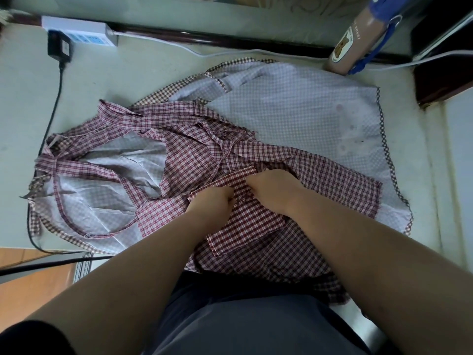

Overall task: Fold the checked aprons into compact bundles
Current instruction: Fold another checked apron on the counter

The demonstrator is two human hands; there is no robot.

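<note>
Checks fill the head view. The top apron [258, 226], red and white, is bunched at the near edge of the mattress [122, 80], right in front of me. The lower apron [294, 111] lies spread under it and shows its pale lining toward the far right corner. Thin ties [60, 201] loop out over more lining toward the left edge.

My left grip [212, 201] and right grip [271, 190] sit close together on the top apron. Both have fingers curled down, pinching a folded band of darker check. The fingertips are buried in cloth, so I cannot tell how much I hold.

I judge this cloth thin, light and limp. It should fold with no effort but slump open unless pressed flat, and the ties will likely trail and snag. The stitched hems and corners look the firmest places to take hold, with the ties tucked inside first.

A power strip [79, 32] sits at the far left corner. A bottle [350, 44] stands just beside the lower apron's far edge.
</note>
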